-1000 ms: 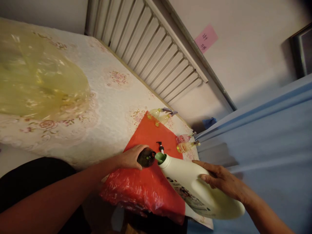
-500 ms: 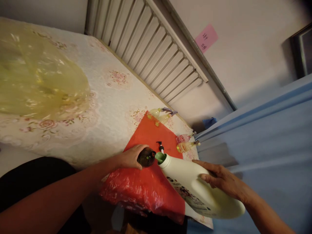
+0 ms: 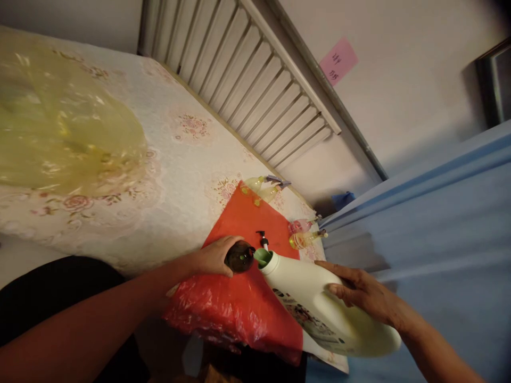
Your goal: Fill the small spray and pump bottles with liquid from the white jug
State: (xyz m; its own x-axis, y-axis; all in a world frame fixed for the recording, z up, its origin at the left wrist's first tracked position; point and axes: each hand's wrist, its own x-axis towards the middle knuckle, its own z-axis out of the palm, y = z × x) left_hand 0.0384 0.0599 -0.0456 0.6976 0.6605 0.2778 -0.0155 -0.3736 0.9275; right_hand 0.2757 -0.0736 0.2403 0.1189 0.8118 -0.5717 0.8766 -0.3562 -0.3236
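Observation:
My left hand (image 3: 215, 256) is wrapped round a dark, see-through bottle (image 3: 239, 257) above the red plastic sheet (image 3: 255, 223). My right hand (image 3: 355, 290) grips a large pale cream jug (image 3: 315, 303) with a printed label, tipped with its mouth toward the left. The jug's green spout (image 3: 262, 258) meets the dark bottle's mouth, or lies right at it. Whether liquid is flowing I cannot tell. Just behind the spout, a black pump top (image 3: 262, 239) with a pale tube lies on the sheet.
Two clear yellowish bottles (image 3: 261, 189) with grey tops stand at the table's back edge. A pink bottle (image 3: 298, 226) and a yellow one (image 3: 305, 239) are at the right. A big yellow plastic bag (image 3: 67, 122) covers the table's left end. A radiator (image 3: 247, 80) and blue curtain (image 3: 439, 239) border the table.

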